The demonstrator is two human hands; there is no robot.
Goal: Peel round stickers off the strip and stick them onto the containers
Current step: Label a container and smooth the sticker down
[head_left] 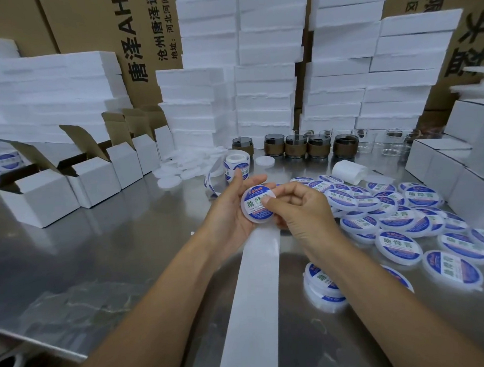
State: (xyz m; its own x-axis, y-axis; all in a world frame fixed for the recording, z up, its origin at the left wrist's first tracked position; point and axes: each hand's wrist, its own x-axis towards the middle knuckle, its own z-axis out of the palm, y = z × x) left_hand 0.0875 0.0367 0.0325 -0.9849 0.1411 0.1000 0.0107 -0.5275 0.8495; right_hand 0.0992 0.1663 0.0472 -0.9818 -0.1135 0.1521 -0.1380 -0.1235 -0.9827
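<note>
Looking down from the head view over a steel table (113, 244), found both forearms reaching in toward the middle. Gripped a round white container (257, 220) in the left hand (228, 211), clear of the table and tilted face-up toward the camera, with the thumb along the upper left rim and the other fingers curled round behind. Saw a blue-and-white sticker (253, 205) with green characters lying on that face. Pressed on the sticker's right part with the thumb of the right hand (300, 211), the remaining fingers curled in at the container's right edge, pinching it.

Noted a bare white backing strip (254, 293) lying flat on the steel, from just under the hands to the near edge. Spotted the sticker roll (235, 161) standing beyond the left hand, with a printed tail curling down beside it. Found a loose heap of labelled containers (397, 218) spread over the right of the table, some overlapping, two stacked near the right forearm. Saw plain white discs (184, 165) piled left of the roll, and a row of open white cartons (96, 175) further left. Made out glass cups with brown sleeves (297, 149) lined up at the back, before tall stacks of white foam blocks (263, 71) and brown cardboard boxes (145, 35).
</note>
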